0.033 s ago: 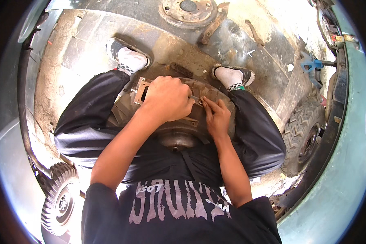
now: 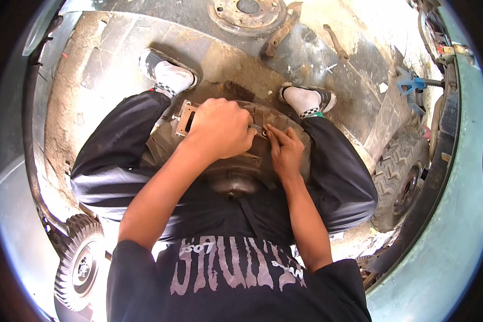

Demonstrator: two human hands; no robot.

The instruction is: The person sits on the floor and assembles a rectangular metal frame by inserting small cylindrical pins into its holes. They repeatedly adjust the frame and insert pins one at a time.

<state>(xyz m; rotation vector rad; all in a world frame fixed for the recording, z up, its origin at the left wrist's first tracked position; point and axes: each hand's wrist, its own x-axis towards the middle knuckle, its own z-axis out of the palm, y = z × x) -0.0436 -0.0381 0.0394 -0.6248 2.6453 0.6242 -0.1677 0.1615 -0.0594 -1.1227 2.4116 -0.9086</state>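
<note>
My left hand is closed in a fist, palm down, over a flat metal part. A slotted silver bracket with a screw at its side sticks out left of that fist. My right hand has its thumb and fingertips pinched at a small round metal piece, just right of the left hand. Beneath both hands, a dark tyre lies between my legs, with a rounded metal hub on its near side. What the left fingers wrap round is mostly hidden.
A rusty brake drum or wheel disc lies on the floor ahead, beside a rusty metal arm. A treaded wheel stands at right, another wheel at lower left. A blue stand is by the vehicle panel.
</note>
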